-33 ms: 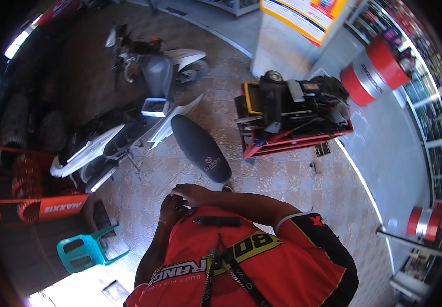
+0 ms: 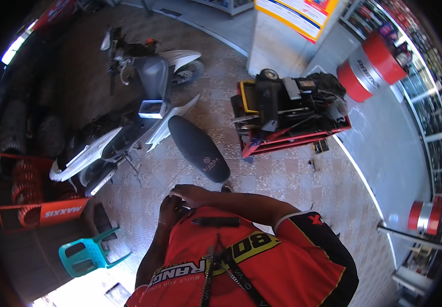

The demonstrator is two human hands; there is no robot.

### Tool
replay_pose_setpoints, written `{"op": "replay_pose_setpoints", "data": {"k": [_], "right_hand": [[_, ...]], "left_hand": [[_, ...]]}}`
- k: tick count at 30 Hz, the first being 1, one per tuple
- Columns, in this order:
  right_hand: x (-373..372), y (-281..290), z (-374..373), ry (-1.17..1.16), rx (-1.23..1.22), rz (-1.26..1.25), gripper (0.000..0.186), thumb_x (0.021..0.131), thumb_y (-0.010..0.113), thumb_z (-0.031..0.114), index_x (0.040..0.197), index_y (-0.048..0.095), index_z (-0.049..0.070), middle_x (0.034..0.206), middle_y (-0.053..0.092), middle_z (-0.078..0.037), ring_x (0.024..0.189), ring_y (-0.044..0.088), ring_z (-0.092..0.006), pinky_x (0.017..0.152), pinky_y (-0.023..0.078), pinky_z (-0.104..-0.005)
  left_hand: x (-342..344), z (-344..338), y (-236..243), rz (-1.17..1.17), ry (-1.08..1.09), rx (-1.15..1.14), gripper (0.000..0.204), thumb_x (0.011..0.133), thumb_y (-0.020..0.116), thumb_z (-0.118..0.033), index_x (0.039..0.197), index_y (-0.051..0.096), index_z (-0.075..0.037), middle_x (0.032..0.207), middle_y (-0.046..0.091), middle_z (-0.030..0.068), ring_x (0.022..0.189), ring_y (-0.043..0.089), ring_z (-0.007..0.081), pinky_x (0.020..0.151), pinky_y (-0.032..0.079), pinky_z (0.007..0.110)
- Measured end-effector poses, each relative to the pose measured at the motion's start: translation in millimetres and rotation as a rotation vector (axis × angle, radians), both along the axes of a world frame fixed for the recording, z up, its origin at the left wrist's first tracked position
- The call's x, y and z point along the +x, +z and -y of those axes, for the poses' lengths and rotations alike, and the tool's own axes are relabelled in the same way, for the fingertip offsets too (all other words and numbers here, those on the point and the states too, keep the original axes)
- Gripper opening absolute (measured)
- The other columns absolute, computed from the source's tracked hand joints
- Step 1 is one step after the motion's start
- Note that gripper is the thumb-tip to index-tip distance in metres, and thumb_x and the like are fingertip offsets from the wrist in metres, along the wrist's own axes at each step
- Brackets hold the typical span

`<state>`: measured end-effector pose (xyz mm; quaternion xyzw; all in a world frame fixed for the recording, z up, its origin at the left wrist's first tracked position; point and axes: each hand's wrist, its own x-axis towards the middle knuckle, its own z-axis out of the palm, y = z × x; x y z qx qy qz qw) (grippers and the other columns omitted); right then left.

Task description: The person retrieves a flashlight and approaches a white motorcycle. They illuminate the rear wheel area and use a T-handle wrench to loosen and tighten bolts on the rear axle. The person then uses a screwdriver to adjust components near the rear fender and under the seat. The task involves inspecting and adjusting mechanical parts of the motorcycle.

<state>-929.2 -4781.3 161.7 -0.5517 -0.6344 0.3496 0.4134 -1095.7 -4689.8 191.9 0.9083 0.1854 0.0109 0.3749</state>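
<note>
My left hand [image 2: 170, 209] and my right hand [image 2: 189, 193] meet in front of my red shirt [image 2: 180, 250]. Both look closed, the right one's fingers laid over the left one's. Anything between them is too small or too hidden to make out. Just beyond my hands is a long black motorcycle seat [image 2: 198, 148], separate from the white and black motorcycle [image 2: 108, 143] to its left. An open white box [image 2: 152, 109] rests on top of that motorcycle. A black pen-like item [image 2: 216, 221] lies across my chest.
A red tool cart [image 2: 297, 138] piled with parts stands ahead to the right. Farther off are a second motorcycle [image 2: 154, 71] and a red and silver drum [image 2: 369, 69]. A teal plastic stool [image 2: 85, 256] and an orange tyre rack [image 2: 42, 212] are at the left.
The view has shifted very slightly. My hands keep the same closed pose, and no object has visibly moved.
</note>
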Motion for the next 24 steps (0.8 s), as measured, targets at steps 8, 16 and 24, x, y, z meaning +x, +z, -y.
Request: {"op": "replay_pose_setpoints", "data": {"k": [8, 16, 24], "right_hand": [[19.7, -21.2, 42.4, -0.265, 0.026, -0.089, 0.05, 0.079, 0.075, 0.016, 0.125, 0.057, 0.006, 0.119, 0.058, -0.017, 0.11, 0.06, -0.0369, 0.094, 0.049, -0.0429], [208.1, -126.6, 165.6, -1.667, -0.153, -0.027, 0.035, 0.087, 0.066, 0.025, 0.11, 0.064, -0.002, 0.097, 0.068, -0.02, 0.089, 0.066, -0.0349, 0.08, 0.051, -0.0417], [313.5, -190.2, 194.5, -1.663, -0.416, -0.77, 0.039, 0.081, 0.075, 0.033, 0.096, 0.067, -0.002, 0.078, 0.068, -0.012, 0.067, 0.067, -0.0229, 0.059, 0.053, -0.0384]], "left_hand": [[8.0, -3.0, -39.1, -0.029, 0.462, -0.792, 0.034, 0.088, 0.064, -0.01, 0.119, 0.058, 0.001, 0.092, 0.063, 0.0088, 0.077, 0.06, 0.0165, 0.066, 0.05, 0.031], [5.2, -12.2, -68.9, -0.102, 0.603, -1.082, 0.041, 0.093, 0.064, -0.019, 0.125, 0.051, 0.004, 0.089, 0.064, 0.0068, 0.067, 0.056, 0.0104, 0.062, 0.046, 0.024], [-0.2, -11.2, -66.0, -0.158, 0.556, -1.059, 0.042, 0.096, 0.061, -0.022, 0.126, 0.05, 0.006, 0.09, 0.063, 0.0081, 0.07, 0.055, 0.0126, 0.064, 0.046, 0.026]]}}
